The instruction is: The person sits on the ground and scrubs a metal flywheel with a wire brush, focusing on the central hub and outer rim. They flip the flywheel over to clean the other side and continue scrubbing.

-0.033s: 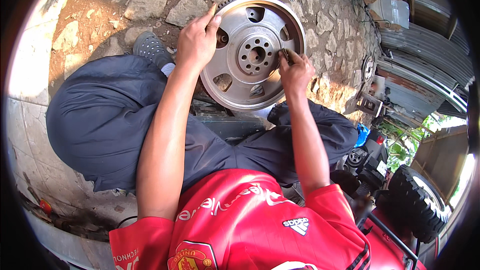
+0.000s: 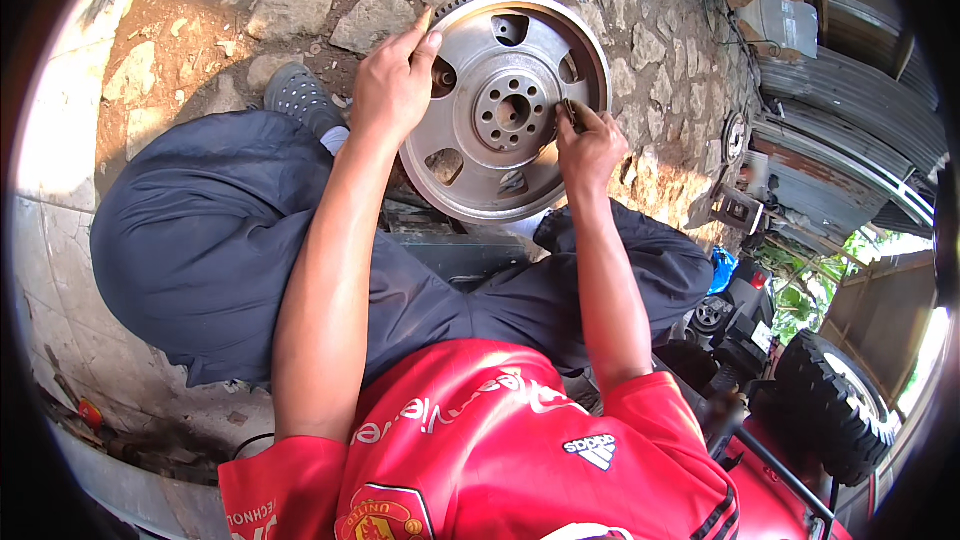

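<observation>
A grey metal flywheel (image 2: pixel 490 172) with a toothed rim stands tilted up in front of my knees. It has a ring of bolt holes round its centre hole and larger openings farther out. My left hand (image 2: pixel 395 80) grips its upper left rim, index finger along the teeth and thumb on the face. At the right side of the face, the fingers of my right hand (image 2: pixel 592 145) are pinched together round a small dark thing, too hidden to name, which they hold against the metal near the hub.
Uneven stone paving (image 2: pixel 375 10) lies beyond the flywheel. A grey clog (image 2: pixel 300 97) is on my left foot. Plastic containers (image 2: pixel 785 25) and corrugated metal sheets (image 2: pixel 845 105) stand at the far right. Nearer on the right is a red vehicle with a chunky black tyre (image 2: pixel 835 405).
My right hand has shifted very slightly left over the flywheel's face. My left hand and the flywheel look unmoved.
</observation>
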Motion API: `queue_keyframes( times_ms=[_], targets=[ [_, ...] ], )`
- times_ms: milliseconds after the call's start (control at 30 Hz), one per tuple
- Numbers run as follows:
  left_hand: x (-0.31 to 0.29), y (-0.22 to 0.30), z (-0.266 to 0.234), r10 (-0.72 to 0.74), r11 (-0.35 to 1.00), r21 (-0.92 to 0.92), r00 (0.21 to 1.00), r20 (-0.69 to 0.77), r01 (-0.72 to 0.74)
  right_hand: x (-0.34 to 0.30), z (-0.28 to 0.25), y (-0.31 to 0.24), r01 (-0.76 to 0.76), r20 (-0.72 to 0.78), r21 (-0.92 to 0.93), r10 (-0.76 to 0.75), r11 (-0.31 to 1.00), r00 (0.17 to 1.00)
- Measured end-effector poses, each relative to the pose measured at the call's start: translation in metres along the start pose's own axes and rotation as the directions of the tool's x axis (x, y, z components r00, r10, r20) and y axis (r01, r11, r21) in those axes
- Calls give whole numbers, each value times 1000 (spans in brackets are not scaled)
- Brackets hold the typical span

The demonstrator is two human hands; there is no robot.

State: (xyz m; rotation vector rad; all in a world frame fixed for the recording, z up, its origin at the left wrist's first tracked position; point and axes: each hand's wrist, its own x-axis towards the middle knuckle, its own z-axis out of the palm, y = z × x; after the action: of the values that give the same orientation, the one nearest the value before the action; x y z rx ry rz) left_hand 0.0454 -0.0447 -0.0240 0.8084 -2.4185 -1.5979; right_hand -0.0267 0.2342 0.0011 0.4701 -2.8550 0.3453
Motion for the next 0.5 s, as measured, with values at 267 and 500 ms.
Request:
queue_keyframes(
  times_ms=[267,500],
  targets=[
    [3,-1,8,8,1000,15,998,-64,-7,38,12,-21,98,-62,48,-95,994,994],
    [3,3,10,25,1000,-16,997,-73,-27,22,16,-17,2,-121,111,12,994,993]
  ],
)
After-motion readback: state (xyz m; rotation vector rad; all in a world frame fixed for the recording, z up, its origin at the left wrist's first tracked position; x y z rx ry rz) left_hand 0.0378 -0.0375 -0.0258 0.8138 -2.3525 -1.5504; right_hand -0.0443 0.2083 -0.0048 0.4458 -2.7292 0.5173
